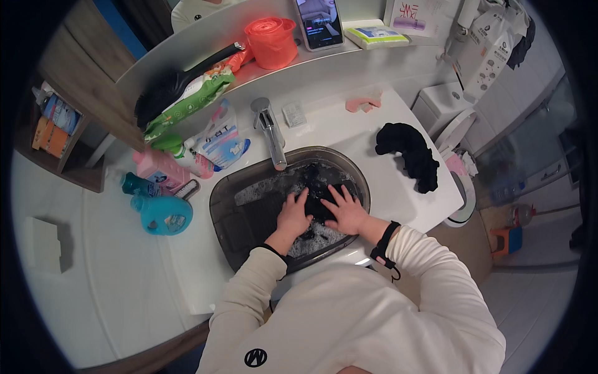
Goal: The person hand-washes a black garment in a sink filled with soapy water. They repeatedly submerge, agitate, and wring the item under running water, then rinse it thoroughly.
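A dark, see-through plastic washbasin [219,224] holds sudsy water and sits over the sink under the chrome faucet [271,133]. A soaked black cloth [320,205] lies in its right half, partly under water. My left hand [294,215] touches the cloth's left side, fingers apart. My right hand [346,212] rests on its right side with the fingers spread. Neither hand visibly grips the cloth. Foam [322,238] floats around it. Another bunched black cloth [411,154] lies on the white counter [378,187] to the right.
Left of the basin stand a blue detergent bottle [170,215], a pink bottle [161,168], a scrub brush [188,189] and a detergent pouch [222,140]. A phone [320,23], a red bag roll [271,42] and a black hairbrush [163,91] occupy the shelf. A toilet [455,135] is at right.
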`<state>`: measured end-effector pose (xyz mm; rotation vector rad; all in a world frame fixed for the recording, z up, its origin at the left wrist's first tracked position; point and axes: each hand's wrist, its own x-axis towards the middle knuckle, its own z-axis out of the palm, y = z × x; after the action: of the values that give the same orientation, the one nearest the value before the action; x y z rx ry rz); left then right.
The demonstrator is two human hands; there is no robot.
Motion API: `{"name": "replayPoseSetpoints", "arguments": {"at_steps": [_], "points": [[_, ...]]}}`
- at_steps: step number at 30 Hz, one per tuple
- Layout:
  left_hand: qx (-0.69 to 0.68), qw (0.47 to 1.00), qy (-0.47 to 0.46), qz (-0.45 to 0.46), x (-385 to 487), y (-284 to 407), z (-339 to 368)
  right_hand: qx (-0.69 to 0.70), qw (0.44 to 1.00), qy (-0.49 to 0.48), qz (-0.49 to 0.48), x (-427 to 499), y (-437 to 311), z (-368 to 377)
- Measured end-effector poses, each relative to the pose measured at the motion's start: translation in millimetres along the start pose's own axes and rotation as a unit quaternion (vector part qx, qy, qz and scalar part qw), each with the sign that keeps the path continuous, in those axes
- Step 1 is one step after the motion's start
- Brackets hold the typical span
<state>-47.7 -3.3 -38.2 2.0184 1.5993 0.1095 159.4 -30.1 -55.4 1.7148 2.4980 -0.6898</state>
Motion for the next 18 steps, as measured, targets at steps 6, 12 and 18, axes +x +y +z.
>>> {"name": "replayPoseSetpoints", "arguments": {"at_steps": [6, 12, 18], "points": [[0.102, 0.985, -0.124, -0.065, 7, 14, 9, -0.117, 0.979, -0.158, 0.058, 29, -5, 5], [0.082, 0.985, -0.115, -0.102, 15, -6, 14, -0.13, 0.965, -0.209, 0.095, 74, -2, 7], [-0.178, 0.979, -0.061, -0.078, 18, -55, 21, 0.01, 0.99, -0.142, 0.02, 71, 37, -5]]}}
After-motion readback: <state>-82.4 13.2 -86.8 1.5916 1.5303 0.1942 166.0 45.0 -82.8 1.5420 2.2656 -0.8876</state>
